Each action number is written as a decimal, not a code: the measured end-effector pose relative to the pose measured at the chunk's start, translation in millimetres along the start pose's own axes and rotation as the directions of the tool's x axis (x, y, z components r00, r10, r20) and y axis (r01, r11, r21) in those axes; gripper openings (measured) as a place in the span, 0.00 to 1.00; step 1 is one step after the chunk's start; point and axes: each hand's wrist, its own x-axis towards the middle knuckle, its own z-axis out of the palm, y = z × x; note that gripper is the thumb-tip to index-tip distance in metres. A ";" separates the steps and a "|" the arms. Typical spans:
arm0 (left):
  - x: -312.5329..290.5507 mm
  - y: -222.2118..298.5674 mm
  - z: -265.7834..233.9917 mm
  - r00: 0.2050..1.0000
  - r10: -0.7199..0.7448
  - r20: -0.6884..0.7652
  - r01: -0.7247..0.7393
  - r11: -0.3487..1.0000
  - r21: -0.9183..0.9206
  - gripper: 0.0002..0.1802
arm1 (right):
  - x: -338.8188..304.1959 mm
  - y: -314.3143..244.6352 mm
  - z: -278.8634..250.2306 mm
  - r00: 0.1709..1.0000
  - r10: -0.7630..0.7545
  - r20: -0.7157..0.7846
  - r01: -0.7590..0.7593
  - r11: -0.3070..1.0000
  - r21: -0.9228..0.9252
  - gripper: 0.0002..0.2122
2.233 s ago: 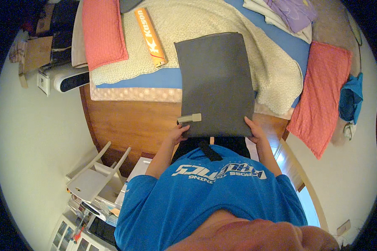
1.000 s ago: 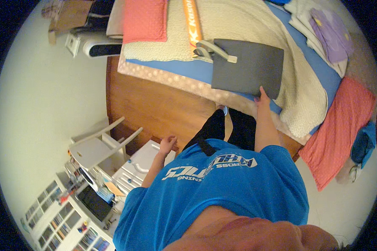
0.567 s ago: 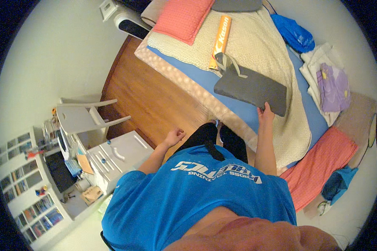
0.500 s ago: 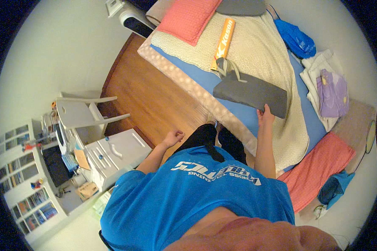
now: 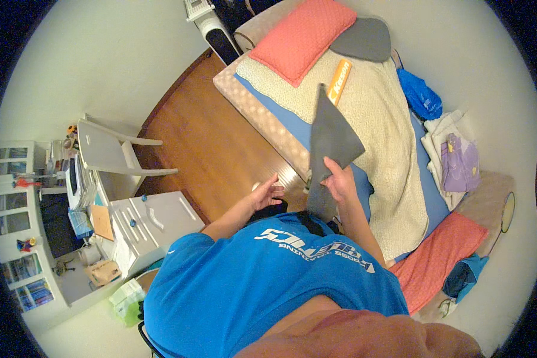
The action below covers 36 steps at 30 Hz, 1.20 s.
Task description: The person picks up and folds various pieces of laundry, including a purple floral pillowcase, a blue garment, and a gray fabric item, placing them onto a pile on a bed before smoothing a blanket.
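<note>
Clearly clamped, the fingers of my right hand (image 5: 339, 179) pinch the lower edge of a grey pillowcase (image 5: 331, 146), lifted on edge above the bed (image 5: 262, 116). My left hand (image 5: 268, 194) hangs beside it, fingers loosely apart, holding nothing. I judge the cloth light, soft and floppy; it is best gripped at two corners. A coral pillow (image 5: 301, 36) lies beyond.

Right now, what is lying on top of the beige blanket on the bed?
On the beige blanket lie a coral pillow and an orange box. The grey pillowcase held up by the right hand covers part of the blanket; anything behind it is hidden.
</note>
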 end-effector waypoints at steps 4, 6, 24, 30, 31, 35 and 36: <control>-31.0 40.4 -34.0 0.988 0.147 -0.037 -0.143 0.987 0.079 0.45 | -3.0 -11.2 75.3 0.994 -0.050 0.096 0.065 0.985 -0.159 0.18; -34.4 62.2 -90.7 0.866 0.483 -0.129 -0.407 0.830 0.381 0.47 | 3.7 -10.5 106.7 0.979 -0.083 0.186 0.117 0.977 -0.181 0.17; -158.4 199.2 -183.9 0.757 0.653 0.011 -0.638 0.737 0.222 0.36 | 104.4 -1.3 256.4 0.880 0.271 0.389 -0.095 0.905 -0.414 0.16; -151.2 217.6 -142.9 0.664 0.722 -0.194 -0.725 0.685 0.066 0.26 | 142.2 -13.2 219.4 0.808 0.287 0.515 -0.011 0.880 -0.474 0.22; -149.3 224.1 -139.1 0.673 0.715 -0.192 -0.709 0.697 0.108 0.25 | 144.4 -15.4 212.6 0.783 0.303 0.543 0.019 0.862 -0.507 0.24; -135.4 264.1 -111.4 0.705 0.687 -0.176 -0.642 0.724 0.250 0.21 | 159.5 -17.9 178.2 0.766 0.244 0.595 0.286 0.700 -0.655 0.31; -128.6 274.5 -101.4 0.713 0.680 -0.172 -0.626 0.728 0.279 0.20 | 158.8 -23.5 166.9 0.796 0.256 0.548 0.287 0.638 -0.715 0.31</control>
